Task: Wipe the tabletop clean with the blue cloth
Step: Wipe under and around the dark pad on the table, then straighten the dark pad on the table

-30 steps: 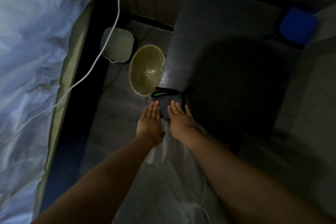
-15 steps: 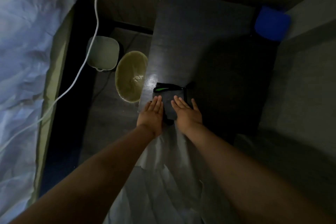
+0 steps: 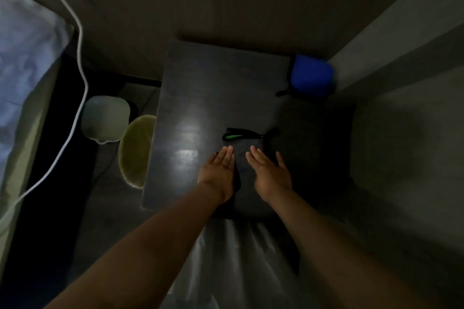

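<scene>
The room is dim. A dark tabletop [image 3: 200, 88] stretches ahead of me. On its near part lies a dark folded cloth [image 3: 244, 155] with a black strap and a green tag at its far edge. My left hand [image 3: 219, 170] and my right hand [image 3: 270, 173] rest flat on this cloth, side by side, fingers straight and pointing away from me. A bright blue object [image 3: 311, 75] sits at the table's far right corner; whether it is a cloth I cannot tell.
Left of the table stand a yellowish bin [image 3: 135, 150] and a pale lidded container [image 3: 105, 118] on the floor. A white cable [image 3: 80, 63] runs beside a bed with a light sheet [image 3: 22, 57]. A wall [image 3: 401, 133] borders the table on the right.
Both hands and the dark cloth have slid from the table's near left corner toward its middle, farther from the bin. The view has tilted up, showing more of the table.
</scene>
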{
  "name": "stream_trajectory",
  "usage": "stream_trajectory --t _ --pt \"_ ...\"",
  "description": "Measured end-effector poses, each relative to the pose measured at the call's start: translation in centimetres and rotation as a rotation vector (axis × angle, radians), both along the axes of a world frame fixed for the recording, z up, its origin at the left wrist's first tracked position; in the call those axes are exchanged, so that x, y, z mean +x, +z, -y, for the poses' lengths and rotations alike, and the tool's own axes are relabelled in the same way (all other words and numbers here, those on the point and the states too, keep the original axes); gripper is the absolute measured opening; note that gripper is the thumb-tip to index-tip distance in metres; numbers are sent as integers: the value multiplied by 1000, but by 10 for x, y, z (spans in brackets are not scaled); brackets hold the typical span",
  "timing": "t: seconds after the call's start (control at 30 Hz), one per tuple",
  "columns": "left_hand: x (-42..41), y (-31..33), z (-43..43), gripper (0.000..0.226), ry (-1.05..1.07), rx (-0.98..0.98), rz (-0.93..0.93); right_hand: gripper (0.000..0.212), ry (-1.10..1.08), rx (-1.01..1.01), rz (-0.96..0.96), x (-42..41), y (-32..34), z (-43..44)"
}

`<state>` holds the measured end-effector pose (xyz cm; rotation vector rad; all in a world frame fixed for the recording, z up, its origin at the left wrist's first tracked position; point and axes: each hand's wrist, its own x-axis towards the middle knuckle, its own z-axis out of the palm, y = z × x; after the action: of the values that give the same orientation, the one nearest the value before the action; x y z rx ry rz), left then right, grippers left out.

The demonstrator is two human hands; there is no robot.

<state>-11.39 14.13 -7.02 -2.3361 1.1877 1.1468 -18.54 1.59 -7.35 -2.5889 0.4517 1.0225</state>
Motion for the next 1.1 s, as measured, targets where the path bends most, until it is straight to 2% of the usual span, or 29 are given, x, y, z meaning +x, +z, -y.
stream_trajectory --t 0.43,0.57,0.67,0.73,0.77,0.83,0.93,1.1 --pt "2 -8 145 70 -36 -117 -22 75 16 -185 -50 -5 -3 142" --pt "3 -10 172 73 6 -182 -43 67 20 -153 -13 -5 0 171" --pt "4 -9 174 52 266 -380 -114 46 -179 -105 172 0 3 177" --pt "8 -12 171 33 505 -496 -64 34 -374 -172 303 4 3 180" --pt "12 -14 170 27 619 -522 -9 29 -471 -212 330 5 2 182" --pt "20 -18 170 22 782 -515 65 28 -653 -203 267 5 -1 185" --pt "29 -23 175 22 785 -457 71 32 -861 -35 88 8 -14 188" --pt "31 -29 189 22 832 -406 34 26 -919 43 77 12 -31 193"
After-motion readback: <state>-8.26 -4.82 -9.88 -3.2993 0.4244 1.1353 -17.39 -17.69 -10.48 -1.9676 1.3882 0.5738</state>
